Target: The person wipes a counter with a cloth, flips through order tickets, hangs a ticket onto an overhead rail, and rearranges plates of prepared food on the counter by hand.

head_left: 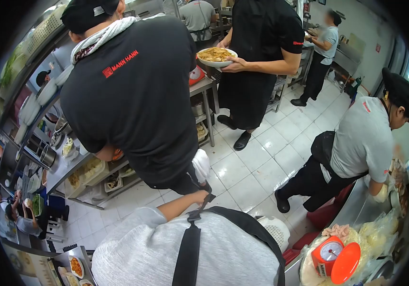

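My left hand [198,197] reaches forward from a grey short sleeve [130,229]. Its fingers are closed round a black strap [208,199], which has a buckle and joins the wide black apron band [188,255] over the grey shirt. Just ahead of it is the back of a co-worker in a black shirt [133,90], with a white cloth [201,165] hanging at the hip. My right hand is out of view.
Another person in black carries a plate of food [216,56]. At right, a worker in grey [364,133] bends over a counter. An orange scale [327,251] stands among bagged food. Food tubs [92,170] fill shelves at left. White tiles [247,178] cover the floor.
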The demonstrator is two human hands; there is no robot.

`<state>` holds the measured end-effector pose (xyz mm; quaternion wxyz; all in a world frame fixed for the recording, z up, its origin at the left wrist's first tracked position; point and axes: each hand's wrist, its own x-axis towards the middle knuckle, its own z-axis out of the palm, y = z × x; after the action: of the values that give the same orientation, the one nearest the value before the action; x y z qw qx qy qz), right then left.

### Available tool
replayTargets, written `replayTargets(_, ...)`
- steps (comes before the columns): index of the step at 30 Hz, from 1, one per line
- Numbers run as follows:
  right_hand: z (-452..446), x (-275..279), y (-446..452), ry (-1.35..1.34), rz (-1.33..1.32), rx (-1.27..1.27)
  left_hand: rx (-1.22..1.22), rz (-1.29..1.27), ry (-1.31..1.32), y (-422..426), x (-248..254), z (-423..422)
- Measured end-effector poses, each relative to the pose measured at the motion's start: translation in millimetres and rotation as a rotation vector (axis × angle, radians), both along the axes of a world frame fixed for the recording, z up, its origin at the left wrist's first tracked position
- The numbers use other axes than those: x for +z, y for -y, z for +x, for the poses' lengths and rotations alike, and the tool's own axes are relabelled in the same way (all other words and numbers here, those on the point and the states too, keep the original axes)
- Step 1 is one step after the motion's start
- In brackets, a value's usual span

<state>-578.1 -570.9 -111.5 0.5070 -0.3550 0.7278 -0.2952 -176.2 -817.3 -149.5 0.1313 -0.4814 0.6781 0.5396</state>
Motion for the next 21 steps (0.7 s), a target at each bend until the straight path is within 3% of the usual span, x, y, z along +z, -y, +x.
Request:
replayTargets(3, -1, -1, -5, -0.005, 0.02, -0.01, 0.319, 0.18, -0.207, 15, 14, -18)
replayTargets(6, -3, -2, -6, -0.01, 0.031, -0.005, 0.408, 0.166, -0.267, 25, 44, -36)
replayTargets(15, -3, -6, -9, -0.001, 0.017, -0.02, 0.367, 0.312, -0.327, 0, 50, -53)
replayTargets(18, -1, -10, -11, 0.004, 0.012, -0.024, 0.315, 0.333, -0.14, -15, 60, -59)
replayTargets(21, 1, -14, -15, 0.012, 0.007, -0.041, 0.21, 0.229, -0.197, -24, 39, -53)
